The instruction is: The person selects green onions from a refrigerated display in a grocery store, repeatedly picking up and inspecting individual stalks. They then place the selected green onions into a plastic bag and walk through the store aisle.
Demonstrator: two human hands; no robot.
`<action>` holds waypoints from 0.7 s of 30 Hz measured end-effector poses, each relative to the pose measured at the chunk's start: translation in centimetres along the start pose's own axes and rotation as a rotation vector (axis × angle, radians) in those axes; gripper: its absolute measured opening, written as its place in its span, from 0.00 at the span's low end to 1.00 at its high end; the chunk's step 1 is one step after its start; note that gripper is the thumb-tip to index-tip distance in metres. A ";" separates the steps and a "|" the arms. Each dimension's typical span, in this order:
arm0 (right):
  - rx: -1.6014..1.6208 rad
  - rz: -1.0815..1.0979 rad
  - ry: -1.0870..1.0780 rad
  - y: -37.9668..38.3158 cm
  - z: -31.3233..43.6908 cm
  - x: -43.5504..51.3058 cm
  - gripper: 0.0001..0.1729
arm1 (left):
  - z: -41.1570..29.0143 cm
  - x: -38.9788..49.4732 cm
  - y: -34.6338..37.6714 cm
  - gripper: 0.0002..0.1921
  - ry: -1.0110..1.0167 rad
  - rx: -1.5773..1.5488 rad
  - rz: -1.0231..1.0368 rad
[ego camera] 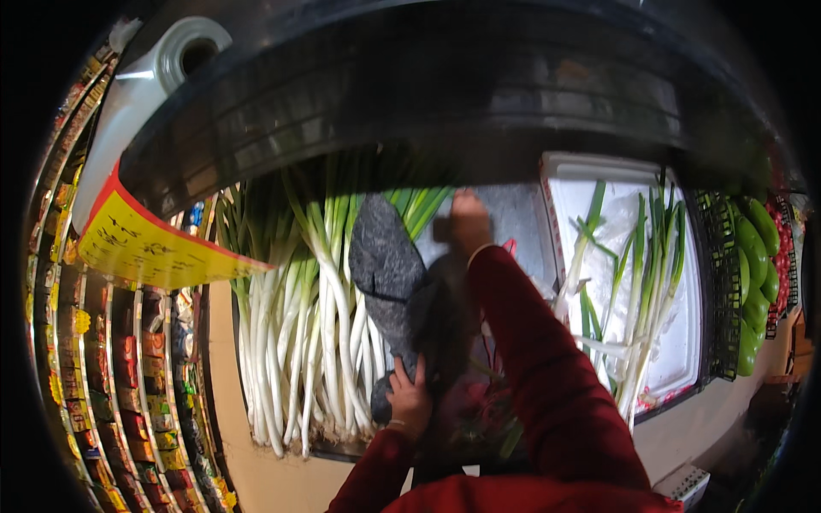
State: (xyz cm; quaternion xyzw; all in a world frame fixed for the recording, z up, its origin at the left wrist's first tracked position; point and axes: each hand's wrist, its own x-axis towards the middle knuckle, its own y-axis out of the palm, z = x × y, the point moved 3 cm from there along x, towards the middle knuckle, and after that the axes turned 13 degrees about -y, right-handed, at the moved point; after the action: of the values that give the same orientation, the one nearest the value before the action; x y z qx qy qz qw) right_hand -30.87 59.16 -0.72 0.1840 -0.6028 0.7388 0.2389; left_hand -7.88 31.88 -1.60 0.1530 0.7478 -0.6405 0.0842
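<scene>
A dark grey cloth [385, 250] lies over the right side of a pile of long green onions [321, 282], its folds running down towards me. My left hand [410, 397] rests on the lower end of the cloth with its fingers spread; whether it grips the cloth I cannot tell. Farther off, my right hand [470, 218] is blurred, with its fingers bent beside a small dark thing, over a grey metal surface [510, 211]. What the right hand holds, if anything, is not clear. Loose green onions [641, 288] lie in a white foam box [683, 359] to the right.
A dark overhanging edge [385, 77] crosses the top. At left hang a plastic bag roll [192, 54] and a yellow handwritten sign [154, 240], with shelves of packaged goods [128, 385] beyond. A black crate [721, 288] and long green vegetables [753, 256] stand at right.
</scene>
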 end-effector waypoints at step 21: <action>-0.033 0.060 0.505 -19.1 -7.2 -17.9 0.19 | 0.6 0.4 0.6 0.46 0.110 -0.029 -0.062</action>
State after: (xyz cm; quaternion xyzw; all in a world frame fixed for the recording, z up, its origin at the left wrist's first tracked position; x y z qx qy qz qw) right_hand -5.13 66.87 3.14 -0.0284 -0.5411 0.7582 0.3628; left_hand -8.08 31.43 -2.33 0.1633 0.7651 -0.6224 0.0254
